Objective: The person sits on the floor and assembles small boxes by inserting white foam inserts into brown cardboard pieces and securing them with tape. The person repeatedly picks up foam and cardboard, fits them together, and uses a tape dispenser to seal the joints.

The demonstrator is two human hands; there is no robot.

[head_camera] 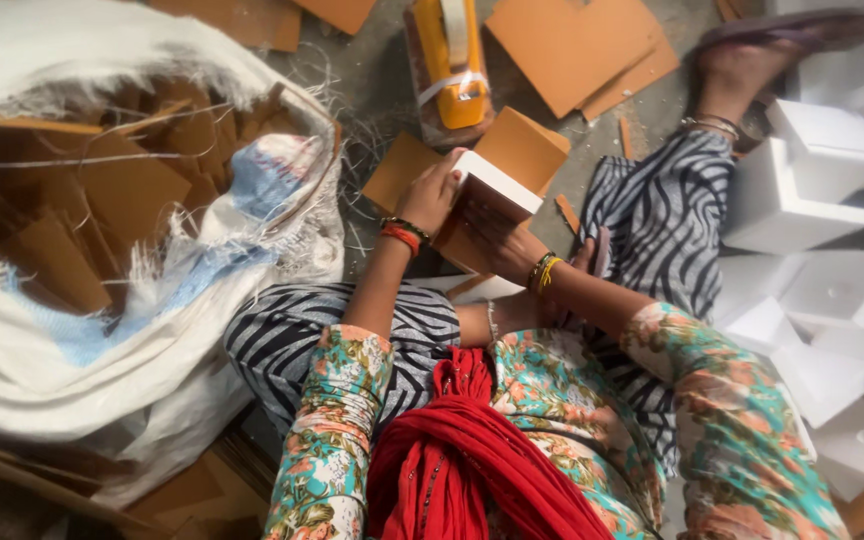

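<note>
I sit on the floor and hold a white foam block (497,186) between both hands, with a brown cardboard piece (520,148) pressed against its far side. My left hand (430,195) grips the block's left end, fingers curled over the top edge. My right hand (500,243) supports it from below and the near side. Both wrists carry bangles and thread bands.
A large white woven sack (152,330) full of brown cardboard pieces lies at the left. A yellow tape dispenser (449,65) and loose cardboard sheets (577,50) lie on the floor ahead. Several white foam blocks (832,290) are piled at the right.
</note>
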